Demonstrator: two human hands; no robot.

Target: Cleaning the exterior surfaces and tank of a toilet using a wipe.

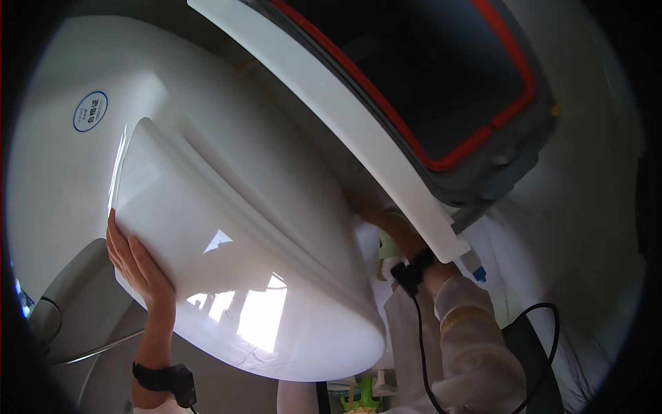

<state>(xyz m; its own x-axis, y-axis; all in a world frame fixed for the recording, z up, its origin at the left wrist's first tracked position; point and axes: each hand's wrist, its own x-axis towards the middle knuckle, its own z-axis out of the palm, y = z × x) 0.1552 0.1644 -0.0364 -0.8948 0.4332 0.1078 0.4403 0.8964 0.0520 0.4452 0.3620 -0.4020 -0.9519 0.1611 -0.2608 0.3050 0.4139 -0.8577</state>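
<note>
A large glossy white curved shell (227,262), like the body of a toilet, fills the left and middle of the view. My left hand (141,265) lies against its left side with the fingers stretched flat along the edge and the thumb apart. My right hand (369,209) reaches in between this shell and a long white curved rim (358,131). Its fingers are hidden behind the shell, so their grip does not show. Beside the rim is a dark grey part (476,196) with a red band (441,164) round a dark opening.
An oval sticker (91,112) marks the white surface at upper left. A blue-tipped fitting (478,274) hangs from the rim's lower end. Black cables (420,345) run from my wrist straps. A grey chair-like shape (65,297) stands at left, and green items (369,393) show at the bottom.
</note>
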